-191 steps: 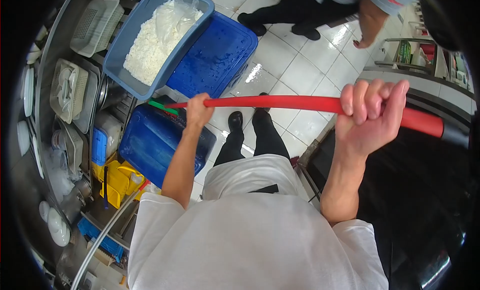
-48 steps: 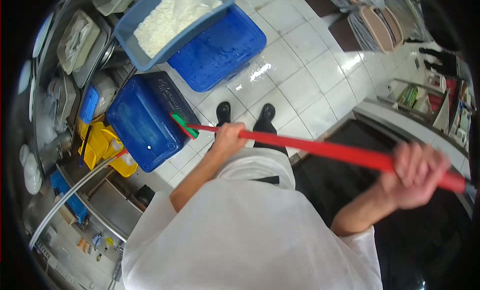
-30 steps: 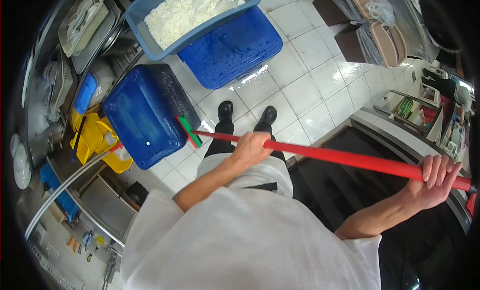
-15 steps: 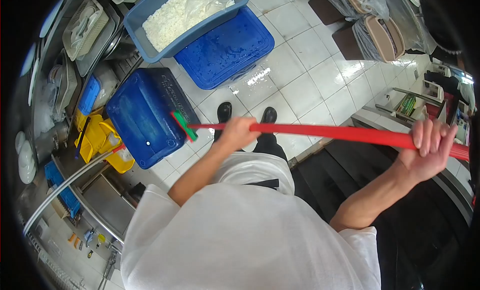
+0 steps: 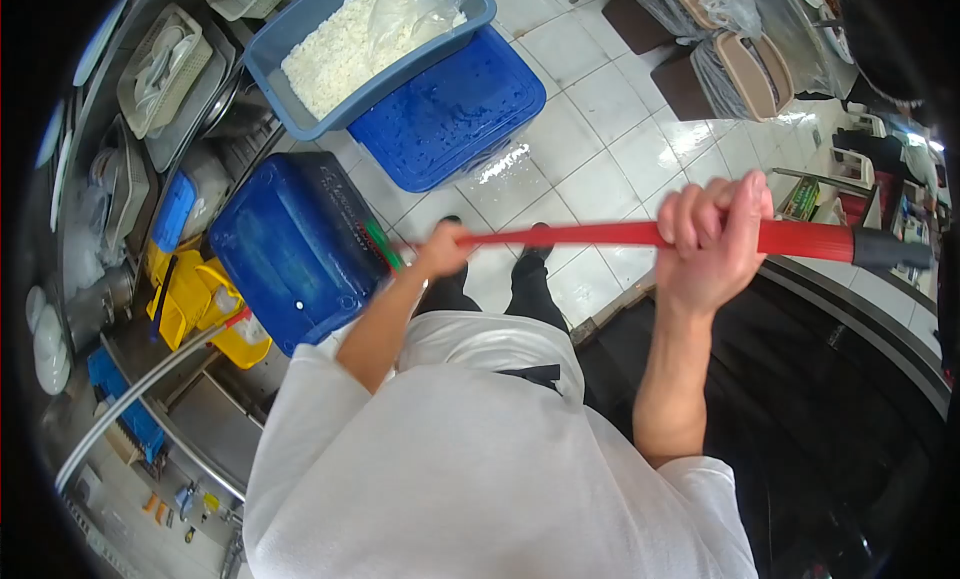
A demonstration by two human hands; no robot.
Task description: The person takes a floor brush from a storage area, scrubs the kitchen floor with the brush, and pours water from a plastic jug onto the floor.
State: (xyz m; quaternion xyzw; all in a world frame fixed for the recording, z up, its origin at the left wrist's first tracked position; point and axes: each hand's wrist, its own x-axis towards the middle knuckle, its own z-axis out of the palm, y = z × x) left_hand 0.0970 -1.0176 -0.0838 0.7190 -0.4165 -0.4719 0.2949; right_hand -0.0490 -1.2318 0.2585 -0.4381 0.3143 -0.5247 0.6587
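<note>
A long red pole (image 5: pixel 600 233) crosses in front of my body, with a dark cap at its right end. My left hand (image 5: pixel 441 251) is wrapped round its thinner part and slightly blurred. My right hand (image 5: pixel 712 229) grips the thick part near the dark cap, fingers closed. At the pole's far left end a green and red head (image 5: pixel 382 244) shows beside the blue bin (image 5: pixel 290 249). Whether the head touches the bin or the floor I cannot tell.
A grey-blue tub (image 5: pixel 305 124) of white grains stands by a wet blue lid (image 5: pixel 455 109). Yellow plastic pieces (image 5: pixel 180 297) and dish racks (image 5: pixel 165 74) line the left. Brown bins (image 5: pixel 690 84) stand on the tiled floor (image 5: pixel 590 109); a black surface (image 5: pixel 800 409) lies right.
Both hands have moved left with the pole, my right hand the most, so the dark end cap now shows. The green and red head sits closer against the bin's side.
</note>
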